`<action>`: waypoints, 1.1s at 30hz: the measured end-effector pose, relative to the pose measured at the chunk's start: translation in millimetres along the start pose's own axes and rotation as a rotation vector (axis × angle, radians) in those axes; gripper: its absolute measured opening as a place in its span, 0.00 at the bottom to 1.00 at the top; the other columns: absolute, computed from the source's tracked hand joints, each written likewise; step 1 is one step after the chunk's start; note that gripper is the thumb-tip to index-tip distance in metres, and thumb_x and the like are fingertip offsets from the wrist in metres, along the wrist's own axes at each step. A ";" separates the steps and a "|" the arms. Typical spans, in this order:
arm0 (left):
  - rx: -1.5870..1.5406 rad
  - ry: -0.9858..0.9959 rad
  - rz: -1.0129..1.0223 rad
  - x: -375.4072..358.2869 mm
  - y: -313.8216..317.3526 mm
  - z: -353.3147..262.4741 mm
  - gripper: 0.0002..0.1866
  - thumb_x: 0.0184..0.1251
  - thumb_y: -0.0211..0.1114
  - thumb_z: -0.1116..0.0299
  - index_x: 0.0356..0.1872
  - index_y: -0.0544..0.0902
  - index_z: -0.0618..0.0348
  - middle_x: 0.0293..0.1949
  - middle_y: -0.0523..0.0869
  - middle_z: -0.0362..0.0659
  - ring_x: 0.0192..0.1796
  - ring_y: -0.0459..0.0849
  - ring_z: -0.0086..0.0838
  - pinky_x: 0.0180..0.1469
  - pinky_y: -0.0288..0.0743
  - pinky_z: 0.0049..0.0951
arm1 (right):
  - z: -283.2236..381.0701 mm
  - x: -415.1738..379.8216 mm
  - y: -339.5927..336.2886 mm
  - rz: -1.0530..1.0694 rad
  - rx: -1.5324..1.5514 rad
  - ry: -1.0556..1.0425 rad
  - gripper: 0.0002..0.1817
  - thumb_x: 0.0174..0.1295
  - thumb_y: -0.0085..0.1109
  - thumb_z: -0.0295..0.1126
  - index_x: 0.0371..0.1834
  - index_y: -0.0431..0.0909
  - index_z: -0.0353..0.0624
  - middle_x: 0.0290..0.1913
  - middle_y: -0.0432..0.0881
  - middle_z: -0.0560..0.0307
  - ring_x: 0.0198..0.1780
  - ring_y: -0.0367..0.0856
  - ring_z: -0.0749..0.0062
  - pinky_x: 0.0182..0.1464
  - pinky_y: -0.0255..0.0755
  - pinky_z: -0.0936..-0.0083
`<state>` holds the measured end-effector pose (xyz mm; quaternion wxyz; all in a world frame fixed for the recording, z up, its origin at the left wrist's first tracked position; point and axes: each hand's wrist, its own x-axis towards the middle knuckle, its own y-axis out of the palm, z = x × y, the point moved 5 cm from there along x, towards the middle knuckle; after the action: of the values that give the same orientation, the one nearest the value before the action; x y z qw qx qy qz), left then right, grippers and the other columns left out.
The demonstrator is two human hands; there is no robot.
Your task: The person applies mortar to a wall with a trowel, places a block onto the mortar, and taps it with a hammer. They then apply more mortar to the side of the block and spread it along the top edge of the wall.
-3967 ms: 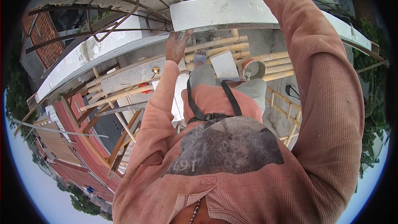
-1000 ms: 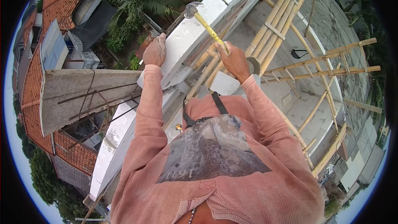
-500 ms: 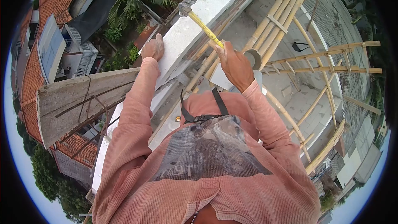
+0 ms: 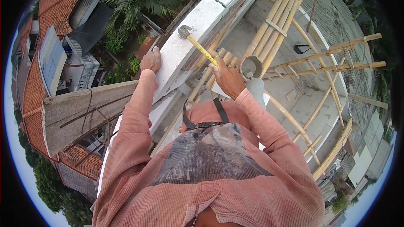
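Observation:
My right hand [image 4: 229,79] is closed round the yellow handle of a hammer [image 4: 199,47]. The hammer's metal head is down at the top of a white block wall [image 4: 179,49], at a rough grey spot. My left hand [image 4: 150,61] lies at the wall's outer edge, to the left of the hammer head, with its fingers curled against the edge. A crack crosses the wall top farther along.
Beside my right hand stands a grey-stained bucket [image 4: 251,68], in front of bamboo poles [image 4: 273,23] tied together. Bamboo scaffolding [image 4: 328,61] spans the right. A concrete slab [image 4: 84,109] with bare rods juts out left. Beyond the wall is a drop to tiled roofs [image 4: 59,6].
The hammer head has come down from above the wall to its top surface, my right hand moving lower and left. My left hand stays at the edge. The view has shifted slightly.

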<state>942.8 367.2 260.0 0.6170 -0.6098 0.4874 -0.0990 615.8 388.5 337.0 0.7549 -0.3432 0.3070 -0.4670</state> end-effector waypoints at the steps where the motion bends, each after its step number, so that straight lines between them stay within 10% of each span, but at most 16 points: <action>1: -0.007 -0.005 -0.023 4.3 -4.3 -3.8 0.40 0.77 0.35 0.41 0.57 0.84 0.68 0.58 0.83 0.65 0.64 0.80 0.58 0.70 0.67 0.51 | 6.3 8.1 -13.6 -0.005 0.003 -0.010 0.22 0.79 0.46 0.49 0.42 0.67 0.36 0.21 0.79 0.37 0.24 0.81 0.35 0.27 0.73 0.45; 19: -0.004 0.054 0.002 -0.1 -4.4 -5.2 0.39 0.78 0.33 0.43 0.54 0.85 0.69 0.56 0.84 0.66 0.62 0.81 0.59 0.69 0.68 0.52 | -12.1 -10.2 -1.2 0.055 0.240 0.143 0.24 0.78 0.46 0.52 0.46 0.71 0.37 0.25 0.78 0.32 0.33 0.80 0.32 0.35 0.70 0.47; 33: -0.223 0.073 -0.029 -18.7 -22.1 -18.1 0.42 0.78 0.34 0.34 0.59 0.83 0.63 0.60 0.83 0.59 0.66 0.78 0.56 0.70 0.66 0.53 | -55.2 -137.8 8.5 -0.159 1.046 0.920 0.26 0.73 0.53 0.60 0.36 0.71 0.45 0.16 0.59 0.72 0.11 0.56 0.86 0.12 0.52 0.81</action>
<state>930.7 363.4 291.7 0.5257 -0.6777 0.5086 -0.0755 525.1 504.7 318.1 0.5780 0.2758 0.3042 -0.7052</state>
